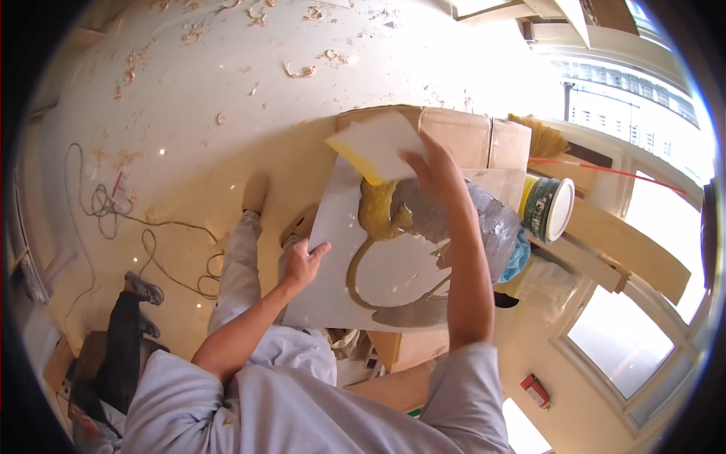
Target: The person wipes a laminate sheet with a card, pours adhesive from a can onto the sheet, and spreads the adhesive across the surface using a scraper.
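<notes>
My right hand point(432, 168) pinches a flat pale spreader sheet point(382, 142) by its right side. Yellow paste coats the sheet's lower left edge, which hangs over a mound of mustard-yellow paste point(376, 210). This mound lies on a grey board point(325, 234) beside a dark grey smear point(420, 216). A thin brownish ring of paste curves across the board below. At the board's left edge, my left hand point(302, 265) is closed on it, with the thumb on top. Part of the smear is hidden by my right forearm.
Cardboard boxes point(461, 136) stand behind the board. On the right are a bucket point(558, 209), grey plastic wrap point(495, 227) and a curved wooden panel point(628, 242). Wood shavings point(299, 70) and a long cable point(151, 227) lie on the floor. Another person's leg point(121, 340) shows lower left.
</notes>
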{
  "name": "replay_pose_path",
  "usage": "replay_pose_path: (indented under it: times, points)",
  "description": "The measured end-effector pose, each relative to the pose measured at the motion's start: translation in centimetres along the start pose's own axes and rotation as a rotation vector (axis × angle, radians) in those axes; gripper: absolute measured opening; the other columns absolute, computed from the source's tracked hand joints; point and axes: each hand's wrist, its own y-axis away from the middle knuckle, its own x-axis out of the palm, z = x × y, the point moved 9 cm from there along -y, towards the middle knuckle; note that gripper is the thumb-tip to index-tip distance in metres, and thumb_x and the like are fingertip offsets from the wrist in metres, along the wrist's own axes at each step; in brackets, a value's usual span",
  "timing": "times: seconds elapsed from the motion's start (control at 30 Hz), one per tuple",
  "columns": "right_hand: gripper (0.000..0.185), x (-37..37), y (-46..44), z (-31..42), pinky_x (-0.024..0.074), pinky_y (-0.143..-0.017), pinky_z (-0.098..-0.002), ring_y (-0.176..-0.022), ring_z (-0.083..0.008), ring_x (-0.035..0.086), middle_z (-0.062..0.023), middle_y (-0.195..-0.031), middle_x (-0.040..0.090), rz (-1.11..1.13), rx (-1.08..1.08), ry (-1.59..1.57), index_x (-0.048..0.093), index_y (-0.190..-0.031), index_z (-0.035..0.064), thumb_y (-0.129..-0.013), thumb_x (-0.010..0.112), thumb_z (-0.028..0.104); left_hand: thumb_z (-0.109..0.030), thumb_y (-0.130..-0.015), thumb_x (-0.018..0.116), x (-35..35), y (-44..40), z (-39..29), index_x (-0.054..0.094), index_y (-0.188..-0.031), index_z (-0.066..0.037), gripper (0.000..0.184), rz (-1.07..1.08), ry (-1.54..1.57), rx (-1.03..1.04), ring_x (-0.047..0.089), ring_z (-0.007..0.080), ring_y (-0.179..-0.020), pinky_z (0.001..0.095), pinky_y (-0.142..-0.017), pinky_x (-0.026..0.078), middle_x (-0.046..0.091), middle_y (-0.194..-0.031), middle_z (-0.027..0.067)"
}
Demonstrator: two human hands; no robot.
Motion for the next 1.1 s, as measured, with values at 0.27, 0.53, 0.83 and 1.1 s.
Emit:
replay_pose_path:
  times: [0.27, 0.53, 0.83, 1.1]
  points:
    - [0.032, 2.9, 18.1, -15.9, 0.0457, -0.084, -0.0338, -0.093, -0.0245, 0.060, -0.0160, -0.100, 0.064, -0.567, 0.463, -0.470, 0.054, -0.114, -0.0029, -0.085, 0.061, 0.009, -0.036, -0.087, 0.063, -0.4, -0.2, -1.6, 0.060, -0.087, 0.006, 0.041, -0.018, -0.014, 0.041, 0.060, 0.0399, -0.065, 0.0431, -0.060, 0.047, 0.063, -0.071, 0.0226]
    - [0.037, 1.3, 2.3, -8.7, 0.0462, -0.083, -0.0371, -0.095, -0.0337, 0.060, -0.0216, -0.102, 0.063, -0.379, 0.289, -0.229, 0.053, -0.115, -0.0029, -0.085, 0.062, 0.016, -0.039, -0.086, 0.063, -0.1, 0.4, -2.1, 0.059, -0.084, 0.008, 0.047, -0.033, -0.133, -0.066, 0.060, 0.0421, -0.067, 0.0462, -0.061, 0.046, 0.061, -0.071, 0.0262]
    - [0.043, -0.4, -1.6, -7.7, 0.0503, -0.080, -0.0361, -0.092, -0.0264, 0.064, -0.0202, -0.104, 0.065, -0.176, 0.315, -0.275, 0.050, -0.124, 0.0014, -0.087, 0.062, 0.020, -0.040, -0.085, 0.063, 0.4, -0.2, -1.3, 0.058, -0.080, 0.007, 0.048, -0.045, -0.201, -0.029, 0.058, 0.0432, -0.066, 0.0470, -0.062, 0.046, 0.059, -0.068, 0.0275]
    - [0.036, -1.9, -4.1, -6.8, 0.0494, -0.081, -0.0404, -0.094, -0.0308, 0.063, -0.0194, -0.103, 0.065, -0.189, 0.193, -0.198, 0.054, -0.119, 0.0029, -0.087, 0.059, 0.018, -0.037, -0.085, 0.064, 0.1, 0.0, -1.9, 0.059, -0.081, 0.006, 0.043, -0.076, -0.116, 0.015, 0.058, 0.0434, -0.067, 0.0466, -0.061, 0.045, 0.059, -0.069, 0.0269]
